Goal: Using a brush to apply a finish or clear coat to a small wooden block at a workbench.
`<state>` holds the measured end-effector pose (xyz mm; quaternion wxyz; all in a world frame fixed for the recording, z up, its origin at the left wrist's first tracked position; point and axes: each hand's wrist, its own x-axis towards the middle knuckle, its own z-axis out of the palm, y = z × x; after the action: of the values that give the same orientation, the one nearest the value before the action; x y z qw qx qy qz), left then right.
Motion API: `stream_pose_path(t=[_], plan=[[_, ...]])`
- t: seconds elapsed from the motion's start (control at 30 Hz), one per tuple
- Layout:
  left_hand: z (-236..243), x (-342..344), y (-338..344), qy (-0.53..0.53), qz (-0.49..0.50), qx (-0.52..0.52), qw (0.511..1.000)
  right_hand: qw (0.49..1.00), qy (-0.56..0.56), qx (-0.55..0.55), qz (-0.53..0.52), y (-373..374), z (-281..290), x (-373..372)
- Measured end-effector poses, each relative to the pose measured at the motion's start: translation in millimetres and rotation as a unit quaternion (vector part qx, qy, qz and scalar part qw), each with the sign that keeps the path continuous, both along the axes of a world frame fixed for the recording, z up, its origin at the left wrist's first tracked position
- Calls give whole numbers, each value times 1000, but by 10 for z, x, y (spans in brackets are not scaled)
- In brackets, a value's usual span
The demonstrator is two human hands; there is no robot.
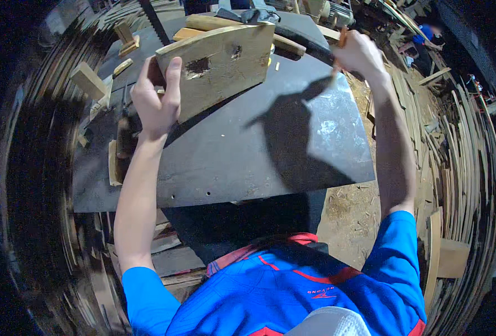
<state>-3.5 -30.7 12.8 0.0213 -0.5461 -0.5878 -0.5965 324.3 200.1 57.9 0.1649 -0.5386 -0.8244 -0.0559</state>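
My left hand grips the left end of a pale wooden board, thumb on the near face and fingers behind it. The board stands tilted on its edge over a dark metal table. It has a curved upper edge and two rough, dark hollows in its face. Raised above the table's right edge, my right hand is closed around a slim tool with an orange-brown handle. A pale tip of it points down below the fist; its exact kind is not clear.
A toothed saw blade rises behind the board. Wooden offcuts sit along the table's left side, with a wood strip at the back. Long planks are stacked at right. Another person is far off at upper right.
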Motion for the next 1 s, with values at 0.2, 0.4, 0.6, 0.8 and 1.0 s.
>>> stream_pose_path(t=[0.2,0.4,0.6,0.8,1.0], plan=[[-24,-3,9,-1,-10,57,998,967,177,-131,128,-172,64,-401],[-42,-1,39,-18,-15,40,999,949,220,-175,141,-196,-91,-696],[-38,-25,28,-37,-19,44,998,969,99,-202,105,-93,-21,-690],[-5,10,32,-3,-3,20,1000,988,-154,19,19,-212,393,-250],[-5,-18,-5,4,-20,63,998,968,133,-144,157,-57,216,-596]])
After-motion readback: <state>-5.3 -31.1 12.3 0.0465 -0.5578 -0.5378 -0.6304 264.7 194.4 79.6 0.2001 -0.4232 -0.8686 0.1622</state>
